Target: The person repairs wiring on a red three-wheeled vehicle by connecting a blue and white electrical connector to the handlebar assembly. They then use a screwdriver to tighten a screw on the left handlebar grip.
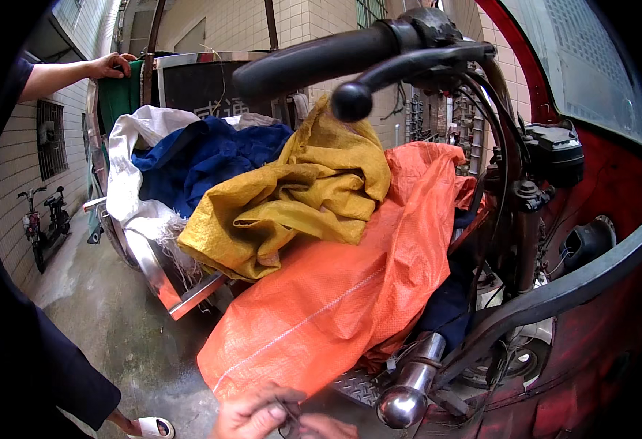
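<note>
My left hand (pixel 251 415) and my right hand (pixel 329 428) meet at the bottom edge, only partly in view. Between their fingertips they pinch a small thin dark object (pixel 288 414); what it is I cannot tell. Just above them hangs an orange woven sack (pixel 335 293), draped over the footboard of a red motor tricycle (pixel 599 219). A yellow sack (pixel 313 190) lies crumpled on top of it, with blue cloth (pixel 196 157) and a white sack (pixel 127 183) behind.
The black handlebar grip (pixel 313 62) and brake lever (pixel 408 69) loom close overhead. A chrome tube end (pixel 403 404) juts out beside my right hand. Another person in dark clothes stands at left, one hand (pixel 112 64) on the cart's green cover, a white sandal (pixel 152 426) on wet concrete. A small bike (pixel 43 219) is parked by the wall.
</note>
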### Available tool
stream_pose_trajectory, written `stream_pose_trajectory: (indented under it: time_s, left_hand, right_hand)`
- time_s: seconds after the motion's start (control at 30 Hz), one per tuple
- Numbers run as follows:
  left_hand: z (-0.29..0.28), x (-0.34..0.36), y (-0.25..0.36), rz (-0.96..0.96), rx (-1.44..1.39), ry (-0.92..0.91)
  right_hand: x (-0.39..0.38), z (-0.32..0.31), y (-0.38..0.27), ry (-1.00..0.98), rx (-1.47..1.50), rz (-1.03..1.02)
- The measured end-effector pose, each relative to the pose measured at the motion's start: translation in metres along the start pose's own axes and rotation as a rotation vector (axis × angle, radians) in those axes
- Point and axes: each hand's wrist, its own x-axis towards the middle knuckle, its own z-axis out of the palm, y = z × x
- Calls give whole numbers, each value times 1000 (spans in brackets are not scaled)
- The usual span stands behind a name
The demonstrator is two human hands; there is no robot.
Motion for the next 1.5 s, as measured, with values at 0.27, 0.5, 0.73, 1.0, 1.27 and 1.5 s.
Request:
stream_pose_trajectory:
  time_s: [0.27, 0.5, 0.73, 1.0, 1.27, 1.5]
  left_hand:
    - [41, 94, 95, 388, 302, -157]
    - [72, 169, 156, 586, 267, -224]
    - [43, 162, 147, 1627, 995, 484]
    - [11, 165, 180, 1588, 1512, 730]
    - [19, 189, 221, 1513, 1477, 336]
    - [21, 190, 224, 1369, 1607, 485]
  right_hand:
    - [74, -36, -43, 296, 690, 42]
    - [144, -69, -68, 78, 1278, -129]
    - [182, -97, -61, 164, 1070, -263]
    - [194, -103, -60, 161, 1061, -300]
    - [202, -111, -58, -189, 1460, -244]
    - [211, -120, -59, -236, 1356, -235]
